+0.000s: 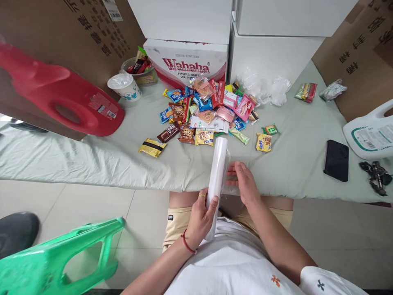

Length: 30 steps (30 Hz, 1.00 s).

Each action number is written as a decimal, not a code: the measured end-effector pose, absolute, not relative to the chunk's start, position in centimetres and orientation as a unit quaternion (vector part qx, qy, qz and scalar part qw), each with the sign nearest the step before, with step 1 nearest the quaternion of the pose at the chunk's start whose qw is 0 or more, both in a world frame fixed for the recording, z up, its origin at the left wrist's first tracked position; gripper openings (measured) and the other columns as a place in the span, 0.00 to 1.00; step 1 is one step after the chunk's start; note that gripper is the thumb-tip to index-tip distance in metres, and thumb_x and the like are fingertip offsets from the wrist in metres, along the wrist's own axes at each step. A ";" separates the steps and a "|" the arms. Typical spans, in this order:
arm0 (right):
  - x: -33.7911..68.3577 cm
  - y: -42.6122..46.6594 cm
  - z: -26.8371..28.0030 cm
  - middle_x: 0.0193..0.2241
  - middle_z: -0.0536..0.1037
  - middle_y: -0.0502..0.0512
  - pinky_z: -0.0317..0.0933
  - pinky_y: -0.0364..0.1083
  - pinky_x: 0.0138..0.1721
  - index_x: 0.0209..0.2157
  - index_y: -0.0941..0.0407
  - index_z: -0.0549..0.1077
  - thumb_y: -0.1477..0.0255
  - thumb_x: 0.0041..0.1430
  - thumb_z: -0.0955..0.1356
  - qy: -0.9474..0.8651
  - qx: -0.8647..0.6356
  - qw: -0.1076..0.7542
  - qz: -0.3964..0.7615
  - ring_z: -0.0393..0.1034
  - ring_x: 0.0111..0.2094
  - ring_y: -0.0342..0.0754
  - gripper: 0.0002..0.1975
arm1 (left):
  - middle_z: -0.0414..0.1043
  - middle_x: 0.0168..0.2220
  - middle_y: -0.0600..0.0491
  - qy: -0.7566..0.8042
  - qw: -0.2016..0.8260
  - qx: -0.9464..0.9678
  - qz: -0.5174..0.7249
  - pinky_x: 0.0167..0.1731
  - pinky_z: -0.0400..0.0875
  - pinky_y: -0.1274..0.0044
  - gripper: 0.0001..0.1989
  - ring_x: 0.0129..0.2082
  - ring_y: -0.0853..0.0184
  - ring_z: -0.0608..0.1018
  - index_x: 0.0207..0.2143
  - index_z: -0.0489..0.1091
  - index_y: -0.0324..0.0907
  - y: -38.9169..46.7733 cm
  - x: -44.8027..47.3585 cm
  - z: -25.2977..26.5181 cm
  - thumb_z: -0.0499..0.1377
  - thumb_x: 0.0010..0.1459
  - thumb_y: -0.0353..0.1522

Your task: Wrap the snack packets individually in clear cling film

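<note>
My left hand point(203, 215) is wrapped round a white roll of thin clear plastic point(218, 164), its far end tilted up over the table's front edge. To the right of the roll, my right hand point(244, 180) has its fingers stretched out and holds nothing that I can see. A loose see-through edge of the plastic hangs beside its fingertips; whether they touch it, I cannot tell. Beyond the roll lies a pile of small wrapped snacks point(204, 104) in many colours. A yellow packet point(152, 147) sits apart on the left, and another yellow packet point(263, 142) on the right.
Crumpled clear plastic point(264, 88) rests behind the pile, before white boxes point(276, 53). A paper cup point(125, 87) and a tub of snacks point(143, 73) stand left, near a red jug point(70, 98). Right are a black pouch point(336, 160), keys point(377, 176) and a white jug point(373, 133).
</note>
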State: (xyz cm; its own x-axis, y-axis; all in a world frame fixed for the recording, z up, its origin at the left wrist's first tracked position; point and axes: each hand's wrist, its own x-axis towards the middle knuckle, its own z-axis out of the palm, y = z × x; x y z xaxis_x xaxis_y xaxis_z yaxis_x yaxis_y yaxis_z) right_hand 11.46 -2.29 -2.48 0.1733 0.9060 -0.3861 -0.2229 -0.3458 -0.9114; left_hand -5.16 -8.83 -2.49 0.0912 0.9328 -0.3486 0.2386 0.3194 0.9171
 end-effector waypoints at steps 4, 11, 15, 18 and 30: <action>9.2 -2.6 -3.2 0.23 0.68 0.49 0.57 0.46 0.28 0.29 0.50 0.65 0.48 0.65 0.61 -0.415 -0.653 0.460 0.434 0.63 0.26 0.48 0.22 | 0.75 0.35 0.50 0.612 0.491 0.535 0.314 0.36 0.70 0.71 0.22 0.35 0.60 0.78 0.51 0.66 0.42 -9.1 -4.5 -2.8 0.56 0.65 0.49; 9.5 -1.8 -2.7 0.21 0.66 0.47 0.53 0.46 0.27 0.34 0.49 0.65 0.51 0.69 0.58 -0.462 -0.666 0.470 0.349 0.61 0.22 0.48 0.18 | 0.77 0.42 0.47 0.468 0.724 0.350 0.368 0.38 0.72 0.72 0.24 0.36 0.63 0.77 0.47 0.71 0.41 -8.8 -4.2 -2.5 0.53 0.67 0.51; 9.3 -1.8 -0.5 0.20 0.64 0.46 0.53 0.45 0.26 0.33 0.50 0.63 0.50 0.70 0.58 -0.506 -0.608 0.454 0.409 0.59 0.21 0.46 0.19 | 0.75 0.52 0.46 0.383 0.775 0.237 0.443 0.45 0.74 0.70 0.28 0.49 0.59 0.77 0.52 0.70 0.44 -7.2 -3.3 -1.7 0.55 0.63 0.55; 8.7 -2.1 1.3 0.23 0.69 0.48 0.56 0.44 0.29 0.33 0.51 0.64 0.55 0.71 0.59 -0.569 -0.582 0.435 0.385 0.63 0.25 0.46 0.17 | 0.76 0.49 0.48 0.397 0.733 0.228 0.503 0.47 0.73 0.71 0.29 0.48 0.60 0.77 0.51 0.69 0.43 -5.3 -2.4 -0.9 0.62 0.58 0.54; 13.8 0.6 3.3 0.19 0.64 0.43 0.53 0.43 0.23 0.33 0.52 0.64 0.53 0.71 0.61 -0.641 -0.552 0.367 0.388 0.59 0.17 0.42 0.18 | 0.78 0.37 0.52 0.294 0.809 0.195 0.471 0.41 0.73 0.73 0.24 0.38 0.64 0.80 0.42 0.73 0.41 -1.6 -5.3 -1.0 0.76 0.44 0.35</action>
State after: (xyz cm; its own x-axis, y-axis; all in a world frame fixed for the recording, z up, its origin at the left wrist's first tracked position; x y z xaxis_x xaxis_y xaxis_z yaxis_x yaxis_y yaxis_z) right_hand 13.84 0.56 3.33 -0.1209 0.9918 0.0423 0.4227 0.0900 -0.9018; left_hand -5.29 -1.63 -1.00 0.3836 0.8757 -0.2931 -0.6466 0.4813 0.5918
